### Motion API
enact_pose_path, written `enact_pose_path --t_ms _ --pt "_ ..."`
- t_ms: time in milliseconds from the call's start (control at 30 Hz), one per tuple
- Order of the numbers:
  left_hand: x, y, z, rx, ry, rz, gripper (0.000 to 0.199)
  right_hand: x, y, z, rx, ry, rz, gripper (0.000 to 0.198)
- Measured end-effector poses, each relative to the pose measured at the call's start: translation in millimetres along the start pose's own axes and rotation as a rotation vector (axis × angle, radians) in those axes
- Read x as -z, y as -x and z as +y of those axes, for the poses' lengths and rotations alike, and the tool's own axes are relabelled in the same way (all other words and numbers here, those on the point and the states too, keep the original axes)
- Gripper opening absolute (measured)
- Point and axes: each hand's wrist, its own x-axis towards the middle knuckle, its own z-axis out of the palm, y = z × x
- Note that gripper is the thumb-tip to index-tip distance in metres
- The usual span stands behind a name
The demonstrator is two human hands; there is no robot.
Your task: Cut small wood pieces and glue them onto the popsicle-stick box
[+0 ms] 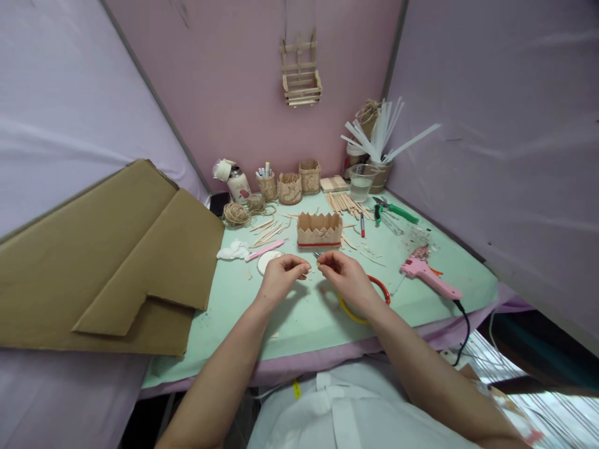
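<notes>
My left hand [286,273] and my right hand [347,277] hover over the front of the table, fingertips pinched and facing each other across a small gap. Whatever sits in either pinch is too small to make out. Just beyond them stands a wooden box [320,236] with a jagged top edge and a red band near its base. Scissors with red and yellow handles [384,289] lie partly hidden beneath my right hand. Close to my left hand are a white round disc [267,262] and a pink pen-like tool [266,249].
A pink glue gun [430,276] with a black cord lies at the right, below green-handled pliers [397,211]. Wooden sticks [349,204], twine balls [236,214] and decorated holders [290,188] occupy the back. Cardboard [159,262] leans at left. A cup of liquid [360,186] stands back right.
</notes>
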Motion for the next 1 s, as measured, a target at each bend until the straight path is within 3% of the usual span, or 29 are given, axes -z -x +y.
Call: enact_pose_path --t_ms 133,300,433,567,667,833,1000 --pt "1 0 -1 0.006 0.057 -0.030 0.022 -2 -1 4 -0.001 -0.040 0.010 0.016" --pt "1 1 0 -0.019 -0.043 -0.154 0.022 -8 -1 11 -0.036 -0.090 -0.009 0.021" --pt "4 0 -1 -0.027 -0.056 -0.107 0.016 -2 2 2 0.005 0.011 -0.044 0.018" --pt "14 -4 2 0.039 0.159 0.083 0.014 40 9 -10 0.116 0.379 -0.014 0.019" --pt "21 -7 6 0.074 0.368 0.171 0.015 91 19 -3 0.091 0.677 0.140 0.026" --pt "24 -8 8 0.115 0.480 0.164 0.017 163 40 42 -0.158 1.152 0.250 0.041" --pt "25 -8 7 0.120 0.490 0.150 0.020 182 44 71 -0.298 1.256 0.152 0.045"
